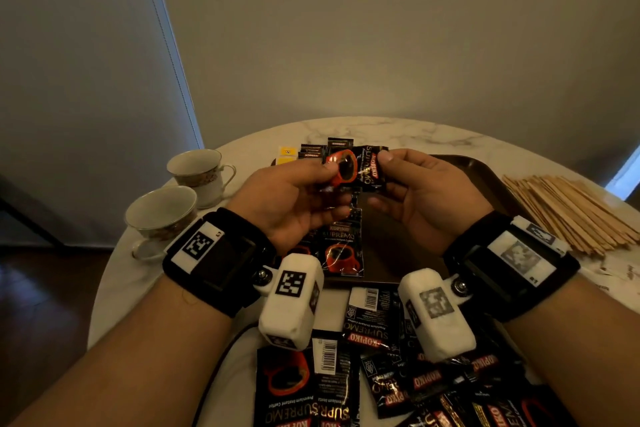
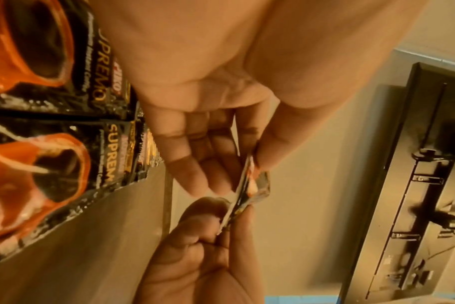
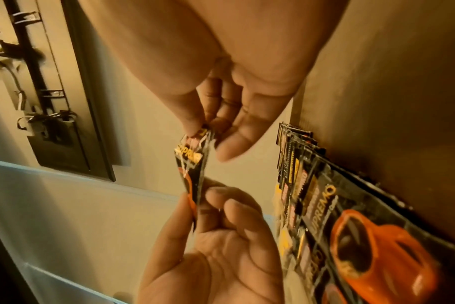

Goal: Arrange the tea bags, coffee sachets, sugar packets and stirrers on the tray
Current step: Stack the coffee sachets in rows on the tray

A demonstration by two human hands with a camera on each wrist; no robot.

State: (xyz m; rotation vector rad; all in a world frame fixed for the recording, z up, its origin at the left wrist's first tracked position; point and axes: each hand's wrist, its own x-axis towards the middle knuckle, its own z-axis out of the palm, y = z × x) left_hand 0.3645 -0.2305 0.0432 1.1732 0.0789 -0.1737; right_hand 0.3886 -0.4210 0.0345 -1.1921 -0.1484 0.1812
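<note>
- while both hands hover above the tray (image 1: 485, 170), holds one coffee sachet (image 1: 353, 166) level between them, well above the tray floor.
- left hand (image 1: 291, 198): pinches the sachet's left end, thumb on top, fingers (image 2: 195, 156) curled underneath, clamped on the foil.
- right hand (image 1: 422, 198): pinches the right end the same way, thumb over the printed face, fingers (image 3: 237, 131) bent below it.
- seen edge-on from both wrist cameras, shows as a thin black strip stretched from one hand to the other.
- lying flat on the tray beneath the hands: more sachets on the tray (image 1: 341, 246), face up, red cup print showing.
- at the tray's far left corner: small dark packets (image 1: 313, 151) in a row, yellow tea bags (image 1: 287, 153) just beside them.
- loose on the tabletop (image 1: 450, 135) near the body: heap of sachets (image 1: 381, 374), overlapping, some face down with barcodes showing.
- right of the tray, on the tabletop: pile of wooden stirrers (image 1: 571, 215), roughly parallel.
- left of the tray: two teacups (image 1: 180, 198), one behind the other, apart from the tray.
</note>
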